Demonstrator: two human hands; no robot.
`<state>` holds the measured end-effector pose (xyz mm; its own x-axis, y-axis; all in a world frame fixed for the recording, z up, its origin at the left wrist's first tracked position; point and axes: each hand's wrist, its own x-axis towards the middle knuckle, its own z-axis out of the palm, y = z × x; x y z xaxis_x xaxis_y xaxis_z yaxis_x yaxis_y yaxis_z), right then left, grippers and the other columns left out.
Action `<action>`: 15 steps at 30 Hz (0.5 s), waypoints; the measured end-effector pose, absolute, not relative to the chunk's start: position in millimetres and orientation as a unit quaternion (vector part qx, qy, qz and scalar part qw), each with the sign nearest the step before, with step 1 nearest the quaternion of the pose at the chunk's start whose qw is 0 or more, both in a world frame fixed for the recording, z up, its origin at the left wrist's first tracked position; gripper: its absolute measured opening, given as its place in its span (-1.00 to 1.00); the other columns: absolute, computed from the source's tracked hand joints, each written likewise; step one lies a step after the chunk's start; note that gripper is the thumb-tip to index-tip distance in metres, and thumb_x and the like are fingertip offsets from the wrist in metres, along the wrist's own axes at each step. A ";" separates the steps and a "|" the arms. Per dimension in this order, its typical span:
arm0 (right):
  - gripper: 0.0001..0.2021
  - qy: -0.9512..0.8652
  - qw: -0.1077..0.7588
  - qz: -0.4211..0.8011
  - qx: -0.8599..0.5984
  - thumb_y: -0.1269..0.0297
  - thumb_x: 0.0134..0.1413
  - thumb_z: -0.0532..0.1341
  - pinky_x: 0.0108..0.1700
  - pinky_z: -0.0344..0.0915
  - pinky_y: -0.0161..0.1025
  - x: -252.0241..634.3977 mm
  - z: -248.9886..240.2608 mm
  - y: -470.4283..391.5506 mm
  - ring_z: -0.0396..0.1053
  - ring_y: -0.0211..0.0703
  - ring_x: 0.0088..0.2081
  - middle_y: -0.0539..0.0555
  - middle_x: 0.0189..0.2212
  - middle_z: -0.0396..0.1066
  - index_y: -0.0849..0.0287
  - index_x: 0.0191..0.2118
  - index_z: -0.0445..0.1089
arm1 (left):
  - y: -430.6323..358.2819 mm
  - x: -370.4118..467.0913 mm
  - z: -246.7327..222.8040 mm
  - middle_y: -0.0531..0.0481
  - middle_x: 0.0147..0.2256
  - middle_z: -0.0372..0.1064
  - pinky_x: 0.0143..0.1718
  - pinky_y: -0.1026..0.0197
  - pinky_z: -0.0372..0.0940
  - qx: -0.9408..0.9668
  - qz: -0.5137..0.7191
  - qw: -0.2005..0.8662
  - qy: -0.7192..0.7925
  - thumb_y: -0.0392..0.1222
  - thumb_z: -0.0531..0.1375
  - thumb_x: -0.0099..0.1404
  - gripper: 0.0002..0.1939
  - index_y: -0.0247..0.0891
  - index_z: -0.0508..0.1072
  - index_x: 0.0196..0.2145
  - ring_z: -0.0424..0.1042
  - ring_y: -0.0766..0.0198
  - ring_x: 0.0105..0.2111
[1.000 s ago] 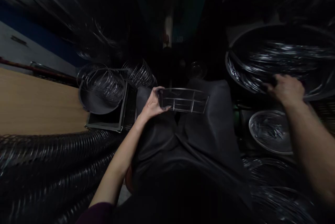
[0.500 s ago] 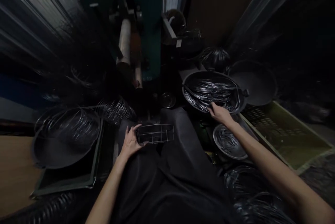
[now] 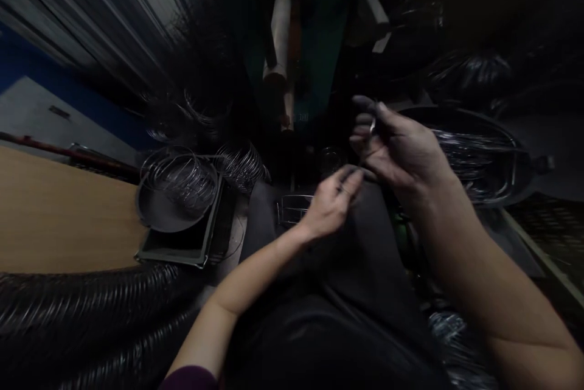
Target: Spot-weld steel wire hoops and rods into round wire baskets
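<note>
Grip of the right hand is narrow, its curled fingers holding a thin, shiny metal piece that stands roughly on end, long axis running from those fingers down toward the left hand. That hand's fingertips are bunched just under the right palm; blur hides whether they also pinch the piece's lower end, so the state of that second grip cannot be told. Both hands meet over the right half of the lap, close to its knee edge. Below and to the left of them lies the wire frame, by the same edge but in the left half, its long side running across the thighs and its right end hidden behind the left hand. The left hand is thus the nearer to the frame, while the right stands between it and the pan of wire beyond the lap's right edge
</note>
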<state>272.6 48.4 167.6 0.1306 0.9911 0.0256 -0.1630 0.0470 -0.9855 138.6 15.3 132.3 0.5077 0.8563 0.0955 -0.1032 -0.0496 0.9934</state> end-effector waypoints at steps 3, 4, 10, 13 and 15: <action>-0.65 -0.489 0.523 0.463 -0.523 -0.02 0.15 0.05 -0.27 0.32 -0.21 258.7 131.6 32.2 0.36 -0.17 -0.34 0.05 -0.42 0.37 0.14 -0.22 0.40 | 36.3 125.5 139.4 0.20 -0.67 -0.06 -0.64 0.42 0.00 0.497 0.456 0.664 0.324 -0.04 0.00 0.36 -0.71 -0.28 0.40 -0.23 -0.07 0.49 -0.70; -0.65 -0.517 0.489 0.456 -0.535 -0.02 0.11 0.09 -0.22 0.32 -0.18 254.4 117.5 22.4 0.37 -0.12 -0.29 0.07 -0.39 0.39 0.16 -0.24 0.41 | 44.6 122.1 140.6 0.22 -0.69 -0.10 -0.66 0.43 -0.04 0.458 0.465 0.684 0.325 -0.06 0.01 0.36 -0.73 -0.28 0.39 -0.24 -0.11 0.50 -0.72; -0.73 -0.659 0.357 0.346 -0.564 0.07 0.11 0.10 -0.17 0.28 -0.18 235.2 59.6 -4.1 0.38 -0.09 -0.27 0.11 -0.32 0.43 0.16 -0.28 0.39 | 94.8 121.3 127.4 0.24 -0.71 -0.05 -0.67 0.47 -0.03 0.302 0.445 0.762 0.361 -0.08 0.02 0.37 -0.74 -0.27 0.36 -0.13 -0.06 0.53 -0.76; -0.74 -0.652 0.341 0.357 -0.576 0.06 0.10 0.11 -0.30 0.27 -0.26 234.3 56.7 13.1 0.35 -0.16 -0.40 0.07 -0.45 0.40 0.16 -0.35 0.37 | 108.7 110.1 110.6 0.11 -0.56 0.26 -0.48 0.39 0.21 0.367 0.416 0.741 0.379 0.01 0.01 0.36 -0.64 -0.27 0.32 -0.03 0.28 0.46 -0.59; -0.72 -0.591 0.377 0.395 -0.593 0.03 0.09 0.13 -0.42 0.23 -0.32 237.2 59.2 26.8 0.31 -0.23 -0.49 0.03 -0.50 0.36 0.16 -0.33 0.36 | 102.9 93.8 95.9 -0.04 -0.33 0.39 -0.23 0.22 0.29 0.491 0.377 0.686 0.383 0.10 0.02 0.32 -0.54 -0.25 0.28 0.04 0.42 0.30 -0.30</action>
<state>237.2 26.8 59.2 -0.0113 0.9997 -0.0229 0.4035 -0.0164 -0.9148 93.8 102.9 95.9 0.4228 0.8928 -0.1555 -0.1398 0.2338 0.9622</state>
